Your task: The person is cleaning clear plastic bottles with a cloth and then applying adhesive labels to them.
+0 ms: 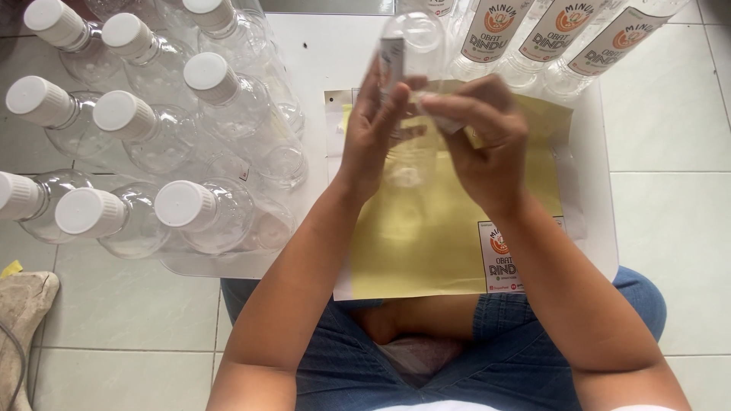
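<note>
Together, the left hand (373,133) and right hand (476,141) closed around a clear plastic bottle (407,61), each grip pressing its white label (392,61). Below lay a yellow sticker sheet (426,228); capped empty bottles (152,144) stood left.

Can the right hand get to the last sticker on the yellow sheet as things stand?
Probably yes. The sticker lies uncovered on the yellow backing sheet, just below the right hand. But that hand is pressing a label onto the clear bottle held by the left hand, so it must let go first.

Capped bottles (152,137) crowding left, labelled bottles (548,38) behind; yellow sheet (415,243) bare.
</note>
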